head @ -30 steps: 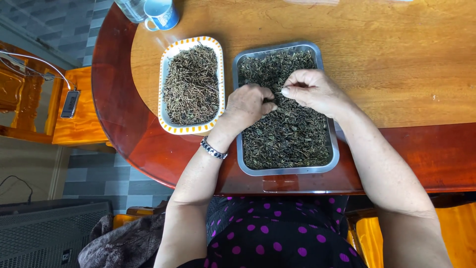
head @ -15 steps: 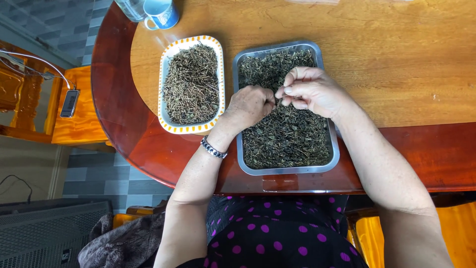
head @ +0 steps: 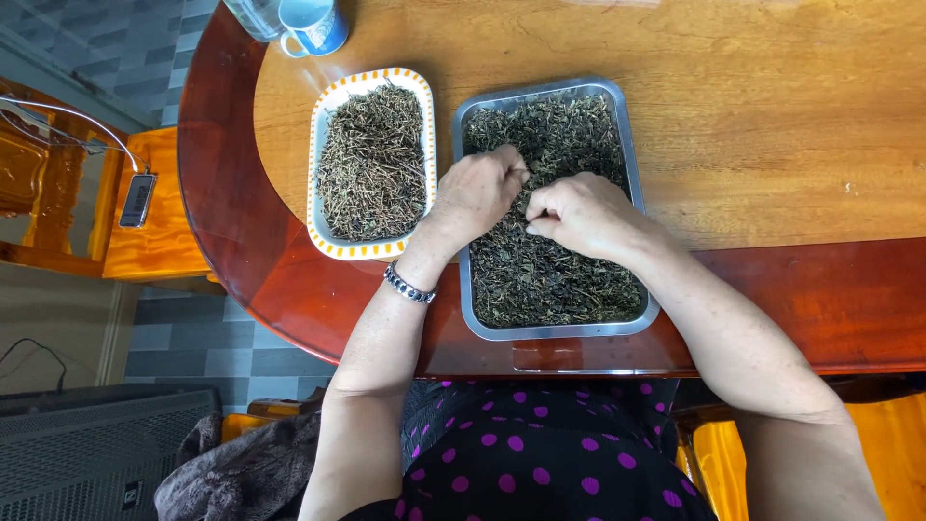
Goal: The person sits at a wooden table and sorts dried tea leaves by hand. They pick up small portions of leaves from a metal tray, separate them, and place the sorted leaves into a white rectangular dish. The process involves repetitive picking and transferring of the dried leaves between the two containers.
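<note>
**Dried leaves in the steel tray, both hands in the pile**

Dried leaves (head: 550,270) were what both hands were working in, a dark green-brown heap filling the steel tray (head: 558,331) at the near edge of the wooden table (head: 772,145).

Going left to right from my feed: a small dark device (head: 137,200) on a white cable sat on a wooden chair off the table. A blue mug (head: 313,24) stood at the far edge. Next came the yellow-rimmed tray (head: 371,249), holding a drier, twiggier-looking pile, just beside the steel one.

Then the left hand (head: 477,193), bracelet (head: 409,286) on the wrist, fingers curled down into the leaves. Looked pinched together on some of them, but what exactly was between the fingertips I couldn't tell. The right hand (head: 579,212) was close beside it, thumb and forefinger drawn together on what looked like a thin stem or bit of leaf.

My guess on handling: super light, brittle, crumbly stuff. Squeeze and it would flake. I'd take single pieces by the stem with fingertips only, gently, since loose bits would probably scatter easily.
</note>
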